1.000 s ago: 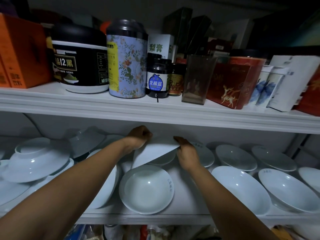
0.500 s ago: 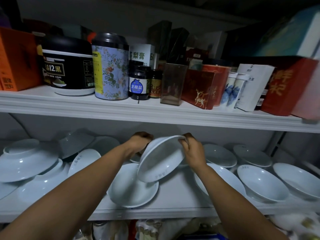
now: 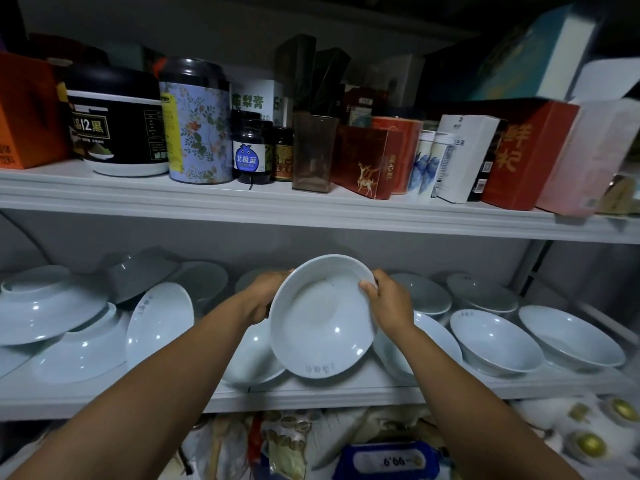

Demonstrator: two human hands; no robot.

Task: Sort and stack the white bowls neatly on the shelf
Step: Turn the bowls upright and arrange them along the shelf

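Note:
I hold one white bowl (image 3: 322, 320) tilted toward me above the lower shelf (image 3: 311, 393), its inside facing the camera. My left hand (image 3: 263, 296) grips its left rim and my right hand (image 3: 389, 303) grips its right rim, thumb over the edge. Under it sits another white bowl (image 3: 251, 358) on the shelf. Several more white bowls lie scattered: an upturned one (image 3: 45, 306) at far left, a leaning one (image 3: 157, 323), and upright ones (image 3: 495, 341) (image 3: 571, 337) at the right.
The upper shelf (image 3: 311, 209) close overhead carries tins, jars and boxes, such as a floral tin (image 3: 197, 126) and a red box (image 3: 363, 161). More bowls stand along the lower shelf's back (image 3: 481, 292). Bags and packages fill the space below.
Both hands have lifted the bowl from the back of the lower shelf and brought it forward, tipping it so its inside now faces me. The camera has shifted slightly.

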